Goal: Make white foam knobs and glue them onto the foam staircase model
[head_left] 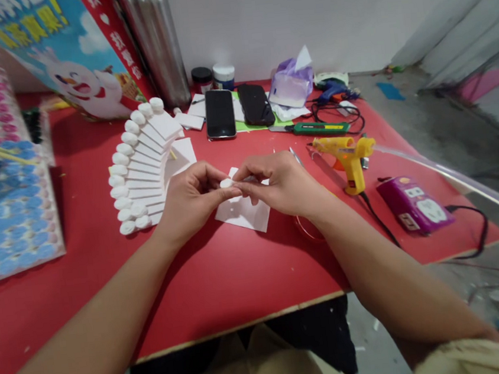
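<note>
Between the fingertips of both my hands is a small white round piece (226, 183), its flat face turned up. My left hand (188, 199) pinches it from the left, thumb and forefinger closed. From the other side my right hand (278, 181) grips its edge, fingers bent together. Fingers partly cover the piece. Under the hands lies a white paper sheet (246, 216) on the red table. To the left, many white strips with round white ends (123, 149) are fanned out, close to my left hand.
A yellow glue gun (347, 156) with a clear stick and a purple power socket (415, 205) stand right. Behind are a green cutter (321, 128), two phones (220, 114), a purple tissue pack (291, 81) and a steel bottle (157, 45). Blue and pink rounds (15, 211) lie left.
</note>
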`<state>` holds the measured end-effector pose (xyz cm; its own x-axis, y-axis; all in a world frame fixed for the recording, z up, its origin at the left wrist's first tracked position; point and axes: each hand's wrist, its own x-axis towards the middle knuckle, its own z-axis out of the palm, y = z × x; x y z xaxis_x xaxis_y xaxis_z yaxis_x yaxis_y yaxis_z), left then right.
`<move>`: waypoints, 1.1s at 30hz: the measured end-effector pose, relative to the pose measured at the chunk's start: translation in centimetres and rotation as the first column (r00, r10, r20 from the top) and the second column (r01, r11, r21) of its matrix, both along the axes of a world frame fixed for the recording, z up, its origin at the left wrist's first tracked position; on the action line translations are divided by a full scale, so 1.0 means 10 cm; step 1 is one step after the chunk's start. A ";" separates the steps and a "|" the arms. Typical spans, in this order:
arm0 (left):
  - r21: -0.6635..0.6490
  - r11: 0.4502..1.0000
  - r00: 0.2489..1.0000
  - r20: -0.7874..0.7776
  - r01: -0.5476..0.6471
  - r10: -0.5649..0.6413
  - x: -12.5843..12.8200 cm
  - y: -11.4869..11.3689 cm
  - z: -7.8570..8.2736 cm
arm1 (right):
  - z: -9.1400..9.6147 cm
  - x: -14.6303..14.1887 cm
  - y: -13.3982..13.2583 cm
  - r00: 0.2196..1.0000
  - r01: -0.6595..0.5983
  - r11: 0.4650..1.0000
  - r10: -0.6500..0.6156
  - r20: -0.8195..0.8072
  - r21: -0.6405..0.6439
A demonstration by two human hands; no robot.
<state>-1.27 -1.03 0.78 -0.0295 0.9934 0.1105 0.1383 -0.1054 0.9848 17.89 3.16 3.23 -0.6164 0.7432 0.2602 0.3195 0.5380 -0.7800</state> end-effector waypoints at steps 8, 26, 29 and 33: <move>0.026 0.999 0.999 -0.022 0.037 -0.036 -0.01 0.00 -0.08 | -0.01 -0.03 -0.02 0.999 0.045 0.999 -0.045 0.028 0.000; 0.156 0.979 0.966 -0.242 0.133 -0.093 -0.06 0.03 0.00 | 0.03 -0.03 0.12 0.948 -0.019 0.512 -0.265 -0.179 -0.859; 0.214 0.967 0.953 -0.293 0.140 -0.073 -0.06 0.02 0.01 | -0.02 -0.04 0.14 0.943 -0.130 0.352 -0.244 -0.225 -0.927; 0.197 0.972 0.938 -0.342 0.130 -0.057 -0.07 0.01 0.00 | -0.02 -0.05 0.14 0.933 -0.138 0.340 -0.270 -0.237 -0.930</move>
<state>-1.94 -0.94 0.80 0.1374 0.9416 0.3075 0.4323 -0.3363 0.8367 17.37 4.55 3.03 -0.5912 0.6534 -0.4727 -0.0344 -0.6061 -0.7947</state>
